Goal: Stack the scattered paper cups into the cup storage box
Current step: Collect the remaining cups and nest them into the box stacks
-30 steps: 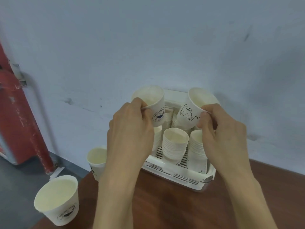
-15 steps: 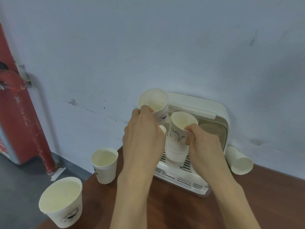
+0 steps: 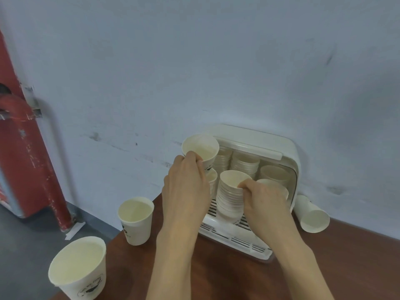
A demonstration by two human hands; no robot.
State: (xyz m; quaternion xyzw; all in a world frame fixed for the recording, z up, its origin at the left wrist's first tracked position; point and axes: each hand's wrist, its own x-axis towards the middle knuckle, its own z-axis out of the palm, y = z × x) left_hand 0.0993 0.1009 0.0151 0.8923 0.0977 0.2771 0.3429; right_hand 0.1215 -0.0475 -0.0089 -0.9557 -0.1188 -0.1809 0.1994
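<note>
The white cup storage box (image 3: 287, 152) stands against the wall with several stacks of paper cups inside. My left hand (image 3: 186, 187) grips a paper cup (image 3: 200, 148) held above the box's left side. My right hand (image 3: 263, 198) pinches the rim of the top cup on the front middle stack (image 3: 230, 193), which sits nested in the pile. Two upright cups stand left of the box: one near it (image 3: 136, 219), one at the table's left corner (image 3: 79, 267). Another cup (image 3: 311, 215) lies on its side right of the box.
The brown table (image 3: 346, 267) ends at the left, with grey floor below. A red pipe and post (image 3: 28, 148) stand at the far left. The pale blue wall (image 3: 194, 61) runs right behind the box.
My right hand has pushed its cup down onto the front middle stack. My left hand keeps its cup raised over the box. The view has shifted, showing the lying cup on the right.
</note>
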